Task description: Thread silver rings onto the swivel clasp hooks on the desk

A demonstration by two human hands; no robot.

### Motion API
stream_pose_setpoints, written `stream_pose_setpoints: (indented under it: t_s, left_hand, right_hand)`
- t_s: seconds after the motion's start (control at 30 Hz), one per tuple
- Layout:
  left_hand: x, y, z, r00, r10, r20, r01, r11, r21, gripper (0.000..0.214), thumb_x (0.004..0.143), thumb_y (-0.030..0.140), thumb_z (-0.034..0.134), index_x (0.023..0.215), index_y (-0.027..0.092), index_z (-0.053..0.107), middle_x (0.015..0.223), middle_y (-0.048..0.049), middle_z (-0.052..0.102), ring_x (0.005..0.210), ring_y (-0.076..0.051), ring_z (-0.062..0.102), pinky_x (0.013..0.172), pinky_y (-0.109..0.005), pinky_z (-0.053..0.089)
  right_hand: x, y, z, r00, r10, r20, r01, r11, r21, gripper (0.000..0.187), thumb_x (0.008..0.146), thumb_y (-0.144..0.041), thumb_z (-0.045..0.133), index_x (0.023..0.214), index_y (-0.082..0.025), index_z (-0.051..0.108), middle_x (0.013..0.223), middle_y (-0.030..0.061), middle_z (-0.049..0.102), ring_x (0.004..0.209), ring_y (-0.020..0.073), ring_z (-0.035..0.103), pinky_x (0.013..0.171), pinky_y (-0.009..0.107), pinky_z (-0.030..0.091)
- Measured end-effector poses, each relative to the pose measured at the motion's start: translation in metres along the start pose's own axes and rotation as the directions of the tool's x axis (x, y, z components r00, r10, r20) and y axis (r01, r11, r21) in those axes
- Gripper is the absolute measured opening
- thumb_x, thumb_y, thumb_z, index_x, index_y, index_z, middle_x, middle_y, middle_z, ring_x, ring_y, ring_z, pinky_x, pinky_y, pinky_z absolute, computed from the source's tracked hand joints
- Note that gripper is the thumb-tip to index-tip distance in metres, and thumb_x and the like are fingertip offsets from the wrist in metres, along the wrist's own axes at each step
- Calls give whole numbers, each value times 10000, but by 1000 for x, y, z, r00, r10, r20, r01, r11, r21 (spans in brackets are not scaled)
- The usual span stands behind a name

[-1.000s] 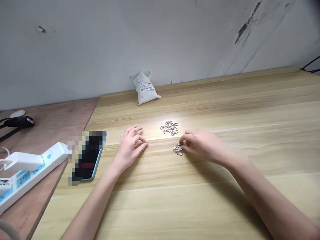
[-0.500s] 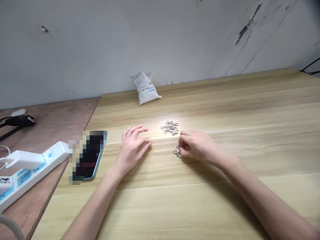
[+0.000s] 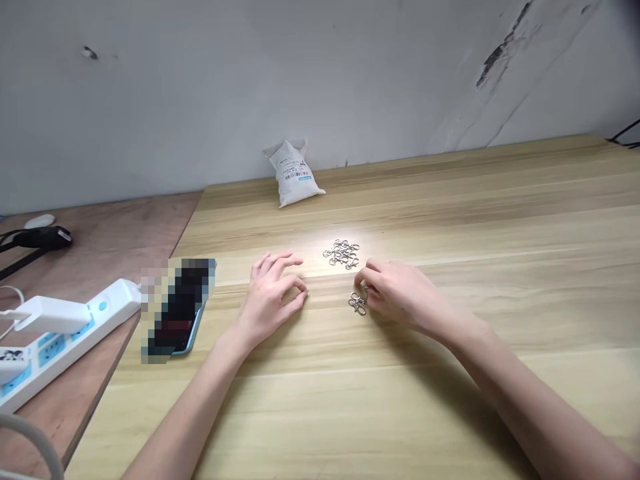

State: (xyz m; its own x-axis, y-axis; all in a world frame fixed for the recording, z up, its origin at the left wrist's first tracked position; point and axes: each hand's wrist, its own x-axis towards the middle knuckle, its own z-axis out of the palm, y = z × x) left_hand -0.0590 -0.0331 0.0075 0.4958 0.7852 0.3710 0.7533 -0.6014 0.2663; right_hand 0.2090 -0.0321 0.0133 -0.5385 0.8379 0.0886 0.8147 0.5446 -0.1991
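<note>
On the wood-grain table, my right hand (image 3: 397, 290) has its thumb and forefinger closed on a silver metal lobster clasp, which is mostly hidden by the fingers. Touching those fingertips on the left lie more clasps (image 3: 357, 303), overlapping in a small group. Just beyond is a larger pile of silver lobster clasps (image 3: 343, 253). My left hand (image 3: 273, 293) rests on the table to the left of both groups. Its fingers are loosely bent and apart, the thumb and forefinger tips close together, with no object visible in them.
A white labelled packet (image 3: 297, 180) leans near the wall. Left of my left hand lies a phone (image 3: 185, 307), partly pixelated. A white power strip (image 3: 113, 300) with plugged-in chargers sits on a reddish-brown surface (image 3: 150, 220), beside a black cable connector (image 3: 47, 237).
My right fingers have drawn back slightly from the small group of clasps, leaving more of it exposed. My left hand keeps much the same pose. The view has shifted a little.
</note>
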Motion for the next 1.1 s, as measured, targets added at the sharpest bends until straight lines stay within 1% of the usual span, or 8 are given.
stream_pose_setpoints:
  t_s: [0.2,0.3,0.4,0.53,0.63,0.73,0.9,1.1]
  left_hand:
    - [0,3,0,1000,-2,-5,2,1000,-28,110,860,239,617,756,205,609,1130,-55,648,1211,-252,519,1119,-521,277]
    - [0,4,1,1000,-21,-16,21,999,-28,132,881,254,594,761,200,604,946,-33,659,987,-201,598,1090,-486,304]
    - [0,4,1,999,-29,-28,27,998,-48,132,893,239,579,777,205,631,798,1,653,797,-157,604,1028,-439,353]
    - [1,3,4,998,15,-59,-22,993,-115,83,890,208,598,838,223,660,865,13,719,818,-145,643,1025,-416,361]
    - [0,3,7,997,15,-76,-27,986,-164,62,871,201,631,814,220,645,902,18,738,854,-144,663,1049,-422,357]
    - [0,4,8,997,-15,-77,-2,978,-208,67,856,177,645,802,209,622,886,23,737,834,-141,659,1037,-419,376]
    - [0,6,6,998,-42,-51,29,969,-243,91,859,121,613,808,195,624,836,8,718,821,-160,621,829,-341,458]
    - [-1,4,6,999,-27,-31,19,975,-223,98,889,142,585,852,187,663,855,-24,706,847,-185,602,800,-352,459]
  right_hand:
    - [1,2,0,1000,18,23,-19,999,50,193,818,-60,525,890,-195,643,846,30,632,627,131,498,553,251,304]
    - [3,4,0,999,8,34,-11,994,113,201,791,-46,547,885,-192,649,846,23,628,633,127,497,574,247,323]
    - [4,4,2,1000,-15,25,12,993,115,204,782,-47,554,891,-189,650,840,26,618,645,134,496,596,254,334]
    - [3,4,7,996,-88,-22,89,993,73,216,766,-28,528,876,-181,634,835,35,610,693,151,506,694,282,376]
    - [4,4,10,990,-131,-60,136,987,82,215,759,-25,529,886,-169,625,835,41,603,776,172,532,794,314,390]
    - [5,5,12,987,-130,-91,139,985,105,214,766,-40,549,915,-172,628,845,41,600,768,173,515,777,308,392]
    - [6,5,14,985,-134,-111,150,978,143,336,750,20,495,977,-186,633,894,47,577,725,157,482,731,288,395]
    - [7,7,20,979,-150,-138,176,964,200,428,743,67,440,1043,-186,610,971,66,562,807,169,503,765,302,415]
